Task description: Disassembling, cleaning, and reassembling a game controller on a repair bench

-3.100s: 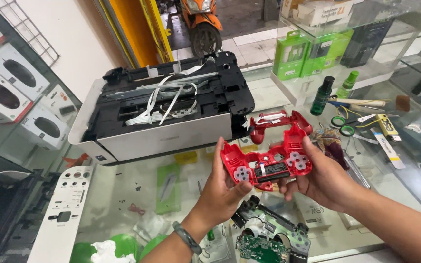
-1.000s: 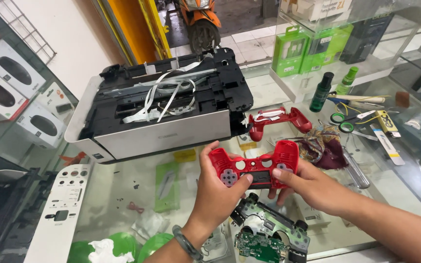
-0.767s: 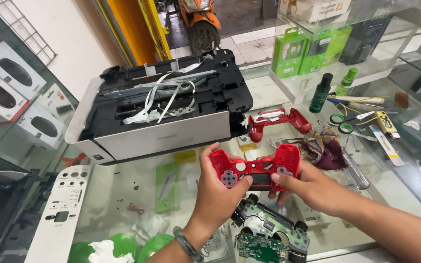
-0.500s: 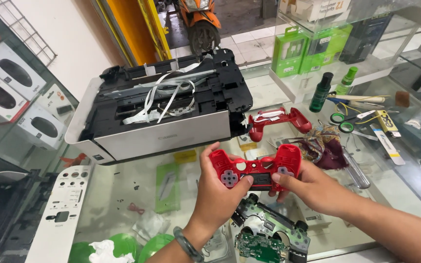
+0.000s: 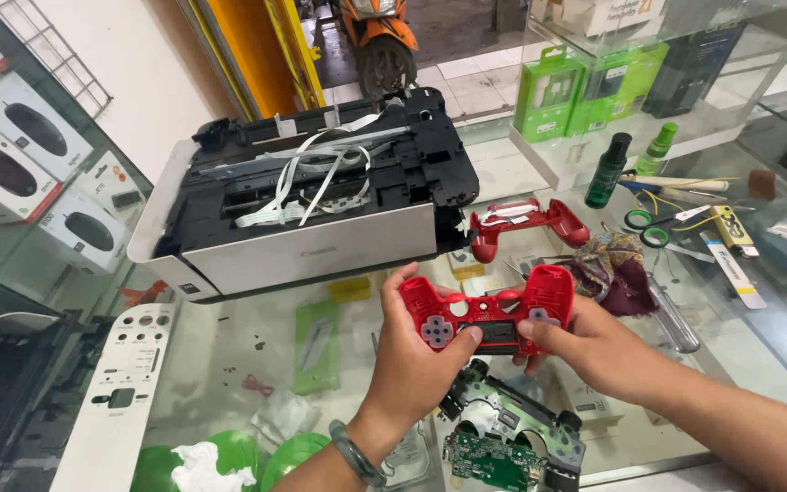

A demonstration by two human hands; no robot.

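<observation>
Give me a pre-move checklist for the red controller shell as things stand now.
1. Both hands grip the red front shell, left hand, right hand: ok.
2. Shell held above the glass counter: ok.
3. Controller circuit frame lies just under the hands: ok.
4. Red back shell within sight beside the opened printer: ok.
5. Screws accounted for: cannot tell.

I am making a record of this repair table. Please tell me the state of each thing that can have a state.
Red controller front shell: held by left hand and right hand.
Red back shell: detached, on the glass.
Controller inner frame with circuit board: exposed.
Printer: cover off, ribbon cables loose.
Dark bottle: upright, capped.
</observation>
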